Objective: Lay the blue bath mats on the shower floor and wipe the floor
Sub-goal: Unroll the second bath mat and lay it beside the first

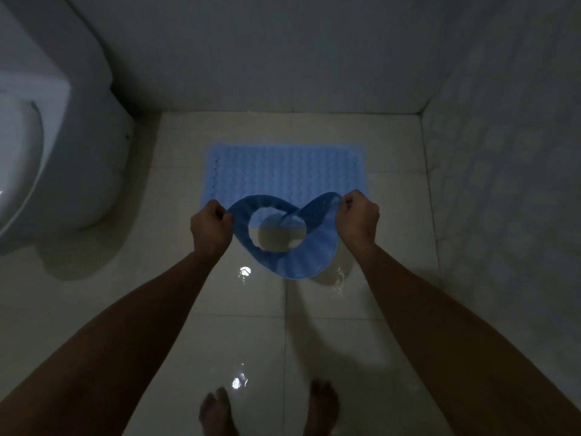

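A light blue bath mat [283,174] lies flat on the tiled floor [345,341] near the far wall. I hold a second, darker blue mat [292,262] in the air in front of it; it is curled into a loop with a round gap in its middle. My left hand [211,229] grips its left end and my right hand [356,220] grips its right end, both with curled fingers. The lower curve of the held mat hangs just above the floor.
A white toilet [47,152] stands at the left. Tiled walls [503,184] close in at the back and right. The floor is wet and glossy, with light reflections [243,272]. My bare feet [217,413] stand at the bottom edge.
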